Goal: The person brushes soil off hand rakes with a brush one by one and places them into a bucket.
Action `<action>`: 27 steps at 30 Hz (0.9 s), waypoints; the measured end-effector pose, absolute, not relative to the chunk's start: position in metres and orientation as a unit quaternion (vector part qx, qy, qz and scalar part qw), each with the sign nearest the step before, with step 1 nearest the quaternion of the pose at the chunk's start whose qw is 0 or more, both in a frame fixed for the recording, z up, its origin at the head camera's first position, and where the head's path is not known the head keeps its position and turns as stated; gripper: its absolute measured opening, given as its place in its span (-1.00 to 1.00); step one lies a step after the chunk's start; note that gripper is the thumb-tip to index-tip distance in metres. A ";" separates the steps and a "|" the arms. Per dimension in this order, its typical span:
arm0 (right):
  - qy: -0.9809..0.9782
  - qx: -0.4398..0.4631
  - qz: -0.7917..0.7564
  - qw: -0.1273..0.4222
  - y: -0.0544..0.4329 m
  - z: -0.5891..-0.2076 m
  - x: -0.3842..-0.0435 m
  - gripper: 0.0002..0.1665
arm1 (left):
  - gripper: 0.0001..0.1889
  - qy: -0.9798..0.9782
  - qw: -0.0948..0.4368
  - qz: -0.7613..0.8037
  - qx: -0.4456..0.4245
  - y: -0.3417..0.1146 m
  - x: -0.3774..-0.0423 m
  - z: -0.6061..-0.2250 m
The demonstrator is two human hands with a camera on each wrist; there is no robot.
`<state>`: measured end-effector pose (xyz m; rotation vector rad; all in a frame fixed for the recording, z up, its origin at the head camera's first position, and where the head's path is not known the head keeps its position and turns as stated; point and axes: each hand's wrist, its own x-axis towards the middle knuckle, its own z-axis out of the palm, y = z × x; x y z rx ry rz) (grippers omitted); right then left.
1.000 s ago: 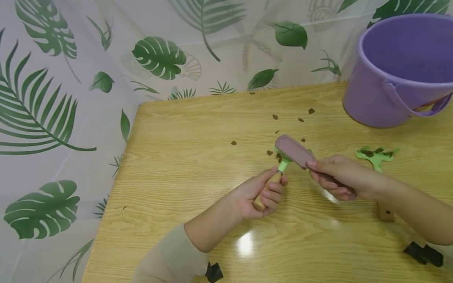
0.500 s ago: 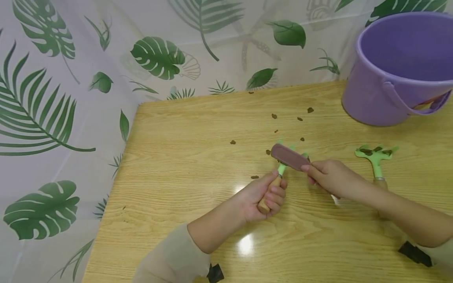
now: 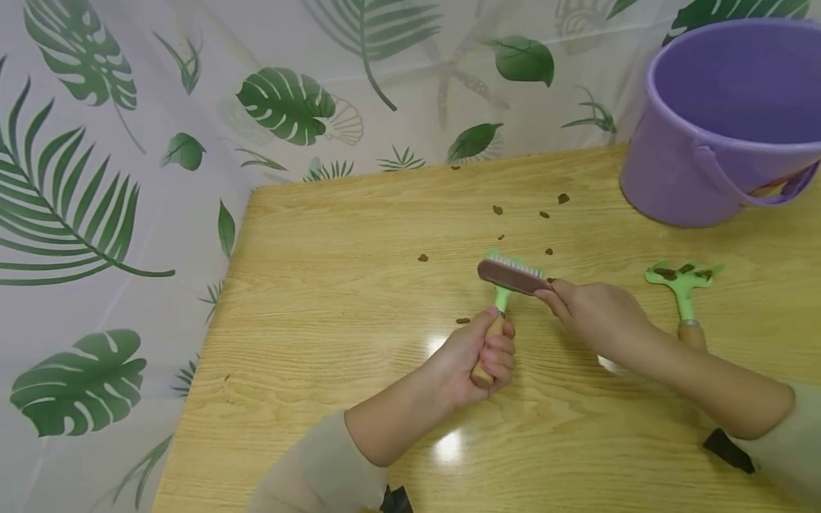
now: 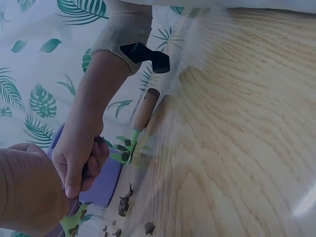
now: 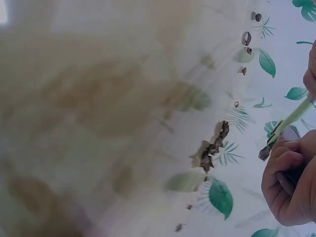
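My left hand (image 3: 474, 360) curled round the wooden handle of the rake (image 3: 502, 298), green head pointing away from me. Right hand (image 3: 599, 313) grips the brush (image 3: 513, 277), which crosses over that head; whether they touch, can't tell. Both above the tabletop (image 3: 308, 285). Brown bits (image 3: 497, 210) scattered beyond. Second rake (image 3: 683, 296) lies to my right, purple bucket (image 3: 676, 174) behind it.
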<state>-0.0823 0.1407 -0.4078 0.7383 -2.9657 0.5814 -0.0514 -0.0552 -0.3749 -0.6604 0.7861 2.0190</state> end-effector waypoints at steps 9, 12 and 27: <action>-0.934 0.286 0.140 0.159 0.139 -0.421 -0.083 -0.26 | -0.56 0.262 0.405 0.825 -0.294 -0.056 -0.048 -0.377; -0.925 0.296 0.133 0.198 0.137 -0.422 -0.086 -0.29 | -0.57 0.244 0.397 0.831 -0.304 -0.056 -0.049 -0.378; -0.911 0.309 0.123 0.243 0.135 -0.421 -0.088 -0.32 | -0.57 0.244 0.405 0.829 -0.298 -0.060 -0.056 -0.379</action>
